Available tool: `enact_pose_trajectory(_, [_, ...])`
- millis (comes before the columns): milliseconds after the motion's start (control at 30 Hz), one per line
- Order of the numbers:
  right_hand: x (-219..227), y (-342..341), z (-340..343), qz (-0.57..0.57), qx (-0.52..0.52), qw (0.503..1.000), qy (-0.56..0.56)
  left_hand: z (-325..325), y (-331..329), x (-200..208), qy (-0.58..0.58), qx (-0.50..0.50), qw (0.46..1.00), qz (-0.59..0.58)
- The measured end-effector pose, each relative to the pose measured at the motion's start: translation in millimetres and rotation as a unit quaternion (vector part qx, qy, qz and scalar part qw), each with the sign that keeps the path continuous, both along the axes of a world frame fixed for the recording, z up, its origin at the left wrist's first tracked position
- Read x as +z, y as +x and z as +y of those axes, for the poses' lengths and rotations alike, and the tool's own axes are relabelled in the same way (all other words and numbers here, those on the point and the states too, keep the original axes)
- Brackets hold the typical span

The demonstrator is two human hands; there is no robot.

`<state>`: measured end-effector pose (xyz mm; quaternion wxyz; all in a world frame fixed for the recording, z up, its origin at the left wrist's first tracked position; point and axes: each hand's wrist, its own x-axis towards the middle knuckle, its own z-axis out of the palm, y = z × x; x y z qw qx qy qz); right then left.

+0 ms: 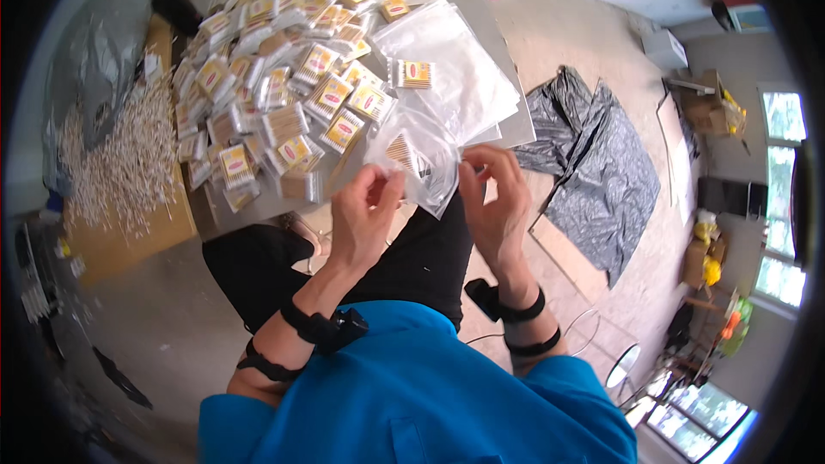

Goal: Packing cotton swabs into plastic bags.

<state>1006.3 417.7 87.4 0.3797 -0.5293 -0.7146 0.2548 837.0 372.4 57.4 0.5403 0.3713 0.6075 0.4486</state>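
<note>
A clear plastic bag (436, 185) is stretched between my two hands over my lap, at the table's near edge. My left hand (364, 210) pinches its left side between thumb and fingers. On the opposite side, my right hand (498, 206) is closed on the bag's edge, fingers curled. Brown-tipped sticks of a small swab pack (400, 153) show through the film; whether it lies inside or beneath the bag I cannot tell. Just beyond, a yellow-labelled cotton swab pack (413, 75) rests on a stack of flat clear bags (473, 90).
Many similar swab packs (288, 120) are heaped across the grey table (516, 112). Loose cotton swabs (120, 159) fill a cardboard box (129, 245) at left, beside a dark bottle (174, 7). Black plastic sheeting (601, 180) lies on the floor at right.
</note>
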Motion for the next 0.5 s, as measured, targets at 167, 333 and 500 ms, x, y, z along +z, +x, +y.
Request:
enact_pose_trajectory(167, [3.3, -18.2, -9.4, -0.06, 0.073, 0.99, -0.101, -9.4, 25.2, 9.5, 0.091, 0.006, 0.996, -0.015])
enact_pose_trajectory(333, [-17.2, -34.3, 13.9, -0.18, 0.063, 0.979, -0.077, -42.1, 25.9, -15.8, 0.081, 0.009, 0.995, -0.058])
enact_pose_trajectory(500, [-8.0, -34.1, 27.5, -0.109, 0.053, 0.989, -0.084, -60.2, 1.5, -72.8, -0.045, 0.045, 0.978, -0.2])
